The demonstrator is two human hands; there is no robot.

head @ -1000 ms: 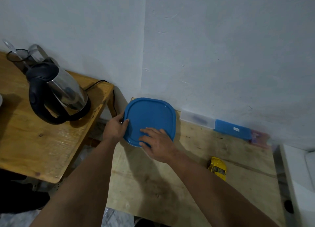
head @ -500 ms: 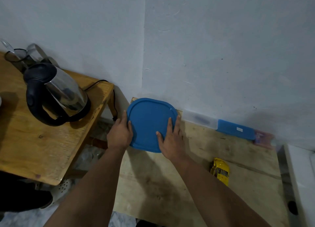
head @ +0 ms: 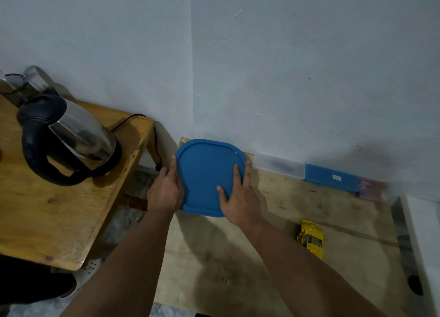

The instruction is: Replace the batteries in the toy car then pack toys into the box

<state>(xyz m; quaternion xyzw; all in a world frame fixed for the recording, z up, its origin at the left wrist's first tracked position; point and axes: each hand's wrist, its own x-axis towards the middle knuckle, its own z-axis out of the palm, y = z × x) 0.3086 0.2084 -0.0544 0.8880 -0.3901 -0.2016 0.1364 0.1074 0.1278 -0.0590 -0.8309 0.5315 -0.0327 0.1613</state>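
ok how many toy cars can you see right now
1. The yellow toy car sits on the low wooden table, to the right of the right forearm. More could be inside the box under the blue lid, which hides its contents.

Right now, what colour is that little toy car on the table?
Yellow. The toy car shows best in the head view, on the wooden table, right of the right hand.
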